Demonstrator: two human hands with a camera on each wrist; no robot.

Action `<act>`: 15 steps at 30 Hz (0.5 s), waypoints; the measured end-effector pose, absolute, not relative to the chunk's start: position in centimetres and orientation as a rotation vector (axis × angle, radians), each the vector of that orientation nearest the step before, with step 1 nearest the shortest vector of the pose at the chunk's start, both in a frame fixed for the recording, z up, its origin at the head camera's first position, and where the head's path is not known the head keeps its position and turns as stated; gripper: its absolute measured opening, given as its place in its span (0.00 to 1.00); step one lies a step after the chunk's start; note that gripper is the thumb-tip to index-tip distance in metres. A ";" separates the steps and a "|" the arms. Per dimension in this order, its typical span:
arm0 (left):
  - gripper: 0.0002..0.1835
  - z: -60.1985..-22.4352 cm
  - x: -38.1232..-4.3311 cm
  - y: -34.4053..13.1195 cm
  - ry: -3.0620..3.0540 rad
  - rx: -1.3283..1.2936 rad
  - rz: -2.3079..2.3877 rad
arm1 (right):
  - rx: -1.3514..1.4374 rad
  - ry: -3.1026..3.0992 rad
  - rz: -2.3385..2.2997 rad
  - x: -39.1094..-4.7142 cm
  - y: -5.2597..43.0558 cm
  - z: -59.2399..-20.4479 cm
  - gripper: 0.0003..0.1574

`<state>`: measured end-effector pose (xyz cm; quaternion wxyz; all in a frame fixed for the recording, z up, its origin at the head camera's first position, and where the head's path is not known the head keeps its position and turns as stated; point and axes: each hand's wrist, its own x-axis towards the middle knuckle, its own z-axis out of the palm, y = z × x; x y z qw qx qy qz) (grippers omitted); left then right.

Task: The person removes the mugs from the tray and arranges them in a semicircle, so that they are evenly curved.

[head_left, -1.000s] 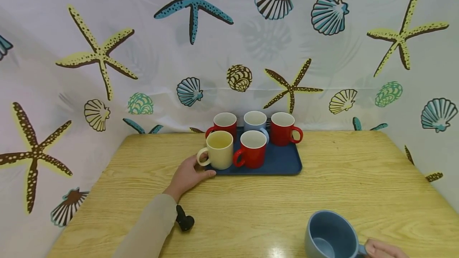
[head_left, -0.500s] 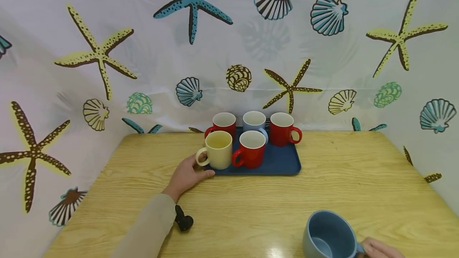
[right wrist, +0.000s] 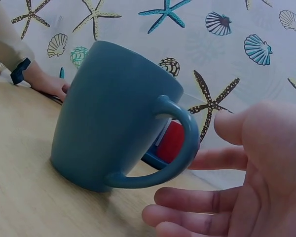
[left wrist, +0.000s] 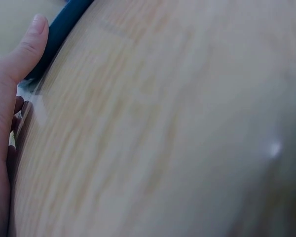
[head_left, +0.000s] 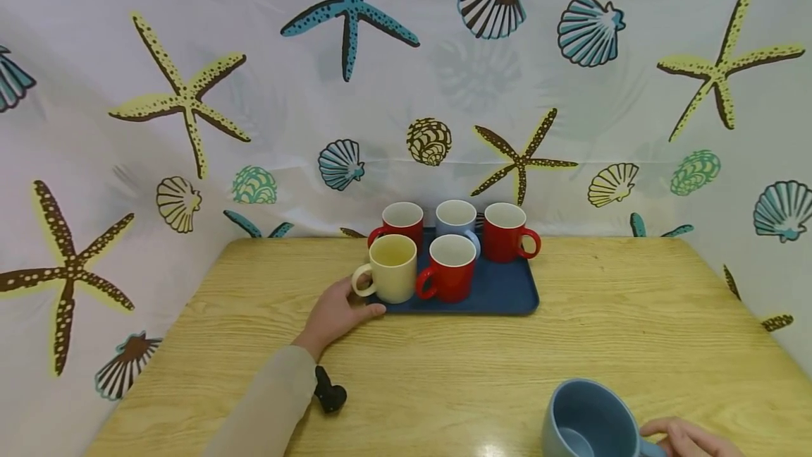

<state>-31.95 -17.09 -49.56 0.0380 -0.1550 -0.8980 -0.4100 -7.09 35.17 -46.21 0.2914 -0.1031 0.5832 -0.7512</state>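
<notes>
A large grey-blue mug (head_left: 593,418) stands on the table at the front, its handle towards my right hand (head_left: 688,437). In the right wrist view, that hand's fingers (right wrist: 192,200) are spread and the thumb stands apart from the mug's handle (right wrist: 187,148); the index fingertip overlaps the handle's outer edge. My left hand (head_left: 333,312) holds the front left corner of the dark blue tray (head_left: 504,291), thumb (left wrist: 29,49) along the front rim and fingers partly hidden behind a cream mug (head_left: 393,273). Red mugs (head_left: 453,273) and a light blue mug (head_left: 455,216) share the tray.
The wooden table (head_left: 444,365) meets a shell-and-starfish cloth (head_left: 380,111) behind the tray. A black device (head_left: 330,393) sits at the left wrist. One red mug's handle (head_left: 533,244) projects past the tray's right side.
My right hand's fingers have loosened from the grey-blue mug's handle and spread. The left hand stays at the tray corner. The head view has shifted slightly.
</notes>
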 end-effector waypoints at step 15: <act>0.38 -49.5 -31.9 -17.0 -2.764 -0.457 -1.222 | -0.173 2.023 -1.770 -10.0 34.8 -43.2 0.21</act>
